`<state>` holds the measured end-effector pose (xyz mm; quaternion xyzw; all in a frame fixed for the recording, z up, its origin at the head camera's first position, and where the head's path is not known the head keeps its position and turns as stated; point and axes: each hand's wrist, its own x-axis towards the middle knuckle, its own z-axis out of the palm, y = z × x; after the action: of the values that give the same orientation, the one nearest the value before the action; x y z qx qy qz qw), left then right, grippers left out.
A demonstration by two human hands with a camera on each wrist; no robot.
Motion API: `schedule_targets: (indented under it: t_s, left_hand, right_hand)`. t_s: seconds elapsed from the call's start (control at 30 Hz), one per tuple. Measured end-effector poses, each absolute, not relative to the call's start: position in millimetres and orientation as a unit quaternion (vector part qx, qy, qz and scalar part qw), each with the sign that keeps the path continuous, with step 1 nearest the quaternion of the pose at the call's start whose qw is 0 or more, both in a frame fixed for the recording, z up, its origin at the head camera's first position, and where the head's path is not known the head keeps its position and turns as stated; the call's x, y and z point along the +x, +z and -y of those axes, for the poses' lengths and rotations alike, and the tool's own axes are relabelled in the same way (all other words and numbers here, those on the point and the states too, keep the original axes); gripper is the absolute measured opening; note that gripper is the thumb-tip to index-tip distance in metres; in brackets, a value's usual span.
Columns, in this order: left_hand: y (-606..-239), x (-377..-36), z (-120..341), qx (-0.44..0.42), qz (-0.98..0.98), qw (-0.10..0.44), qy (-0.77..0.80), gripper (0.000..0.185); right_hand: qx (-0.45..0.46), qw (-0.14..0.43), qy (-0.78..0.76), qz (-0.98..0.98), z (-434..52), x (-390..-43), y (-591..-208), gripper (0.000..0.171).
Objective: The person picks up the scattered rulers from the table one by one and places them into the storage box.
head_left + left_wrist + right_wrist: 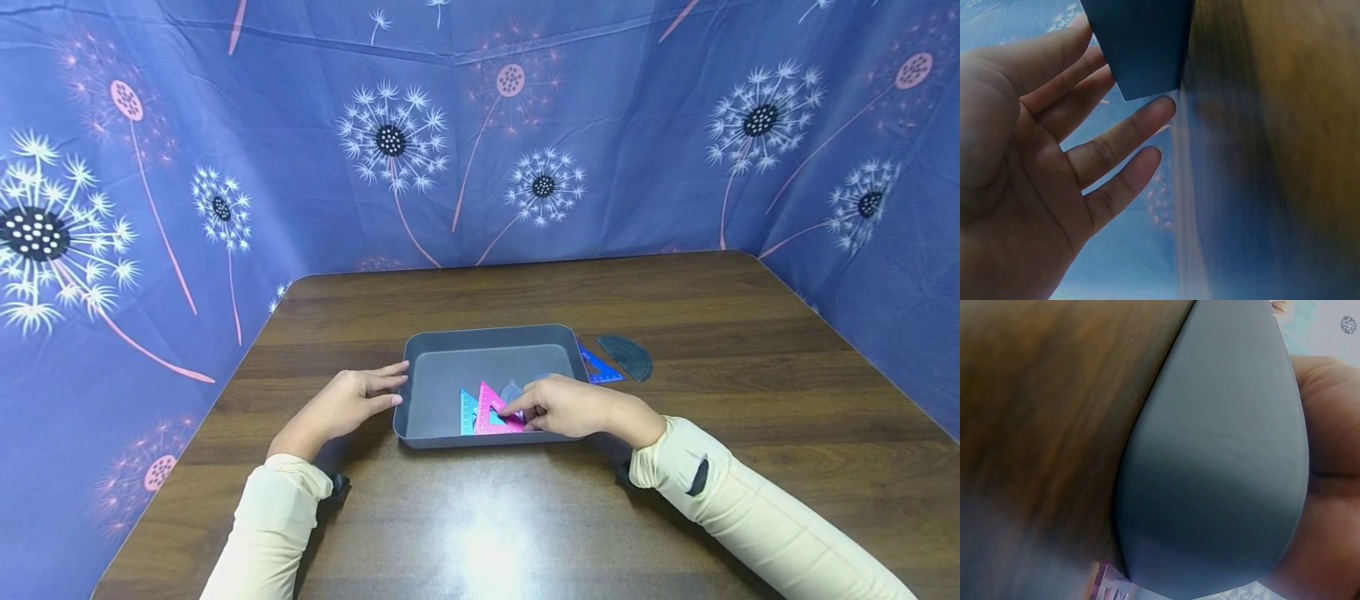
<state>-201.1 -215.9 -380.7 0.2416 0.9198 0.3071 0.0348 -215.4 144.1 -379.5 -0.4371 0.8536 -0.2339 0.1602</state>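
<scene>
A grey rectangular tray (438, 340) sits on the table. My left hand (347, 407) rests its extended fingertips against the tray's left end; in the left wrist view the thumb and fingers (1107, 140) are spread beside the tray wall (1141, 50). My right hand (566, 406) reaches over the tray's near right side, its index finger and thumb pinching a pink set square (486, 421). Partly beneath that lies a teal set square (467, 412). A translucent bluish piece (511, 390) is half hidden by the right hand. The tray wall (1216, 444) covers the right fingers in the right wrist view.
Just right of the tray, a blue set square (603, 372) lies on the wooden table (712, 333), partly hidden by the tray. Beside it is a dark, half-round protractor (628, 357). A blue dandelion-patterned cloth (637, 100) hangs behind the table and along its sides.
</scene>
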Motion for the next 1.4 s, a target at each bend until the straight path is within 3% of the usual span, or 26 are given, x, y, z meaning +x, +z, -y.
schedule_targets:
  t_s: [0.63,0.9,1.4]
  left_hand:
    - [-380,-199,215,0.241,-0.920,0.035,0.308,0.041]
    - [-380,-199,214,0.239,-0.919,0.036,0.310,0.039]
    - [-379,-199,215,0.239,-0.918,0.040,0.315,0.041]
  right_hand:
    - [-0.467,0.136,-0.227,-0.844,-144,-216,-379,0.035]
    - [-0.461,0.145,-0.236,-0.843,-156,-216,-363,0.036]
    - [-0.402,0.048,-0.254,-0.878,-207,-231,-312,0.043]
